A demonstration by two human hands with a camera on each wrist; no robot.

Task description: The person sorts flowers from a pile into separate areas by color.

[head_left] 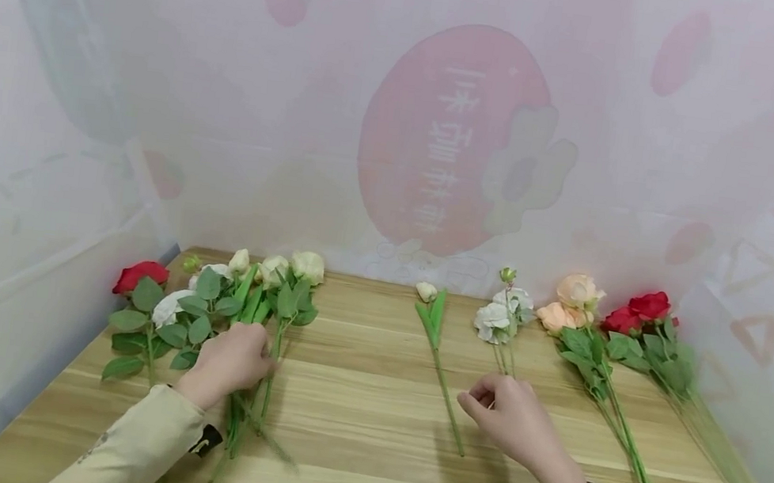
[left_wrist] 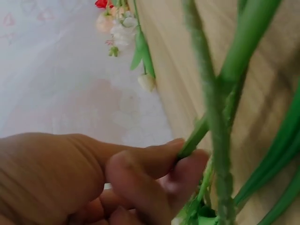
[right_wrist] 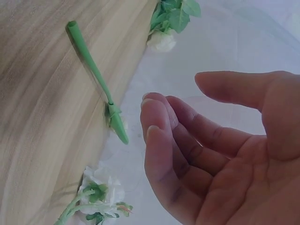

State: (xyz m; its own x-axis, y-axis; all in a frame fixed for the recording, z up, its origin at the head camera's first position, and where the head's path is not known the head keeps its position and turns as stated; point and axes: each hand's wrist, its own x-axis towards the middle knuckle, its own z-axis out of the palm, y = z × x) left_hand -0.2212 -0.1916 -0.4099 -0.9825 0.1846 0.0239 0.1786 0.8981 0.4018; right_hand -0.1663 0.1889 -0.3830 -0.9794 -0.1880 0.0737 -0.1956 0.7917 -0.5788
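Above the left-hand row of flowers, my left hand [head_left: 233,363] pinches a green flower stem [left_wrist: 194,136] between thumb and finger. Which bloom it belongs to cannot be told. Stems of cream tulips and a white rose [head_left: 308,267] run beneath that hand, partly hidden by it. My right hand [head_left: 513,419] hovers over the table with fingers loosely bent and nothing in them; in the right wrist view a gap shows between thumb and fingertips. Left of it lies a single white tulip [head_left: 426,292] with a green stem. Just beyond it are white flowers [head_left: 495,322] on thin stems.
Peach flowers [head_left: 576,291] and red roses [head_left: 649,305] lie at the right with long stems toward the front. Another red rose [head_left: 141,277] is at the far left. A patterned pale curtain [head_left: 283,142] borders the wooden table [head_left: 369,399] at back and sides.
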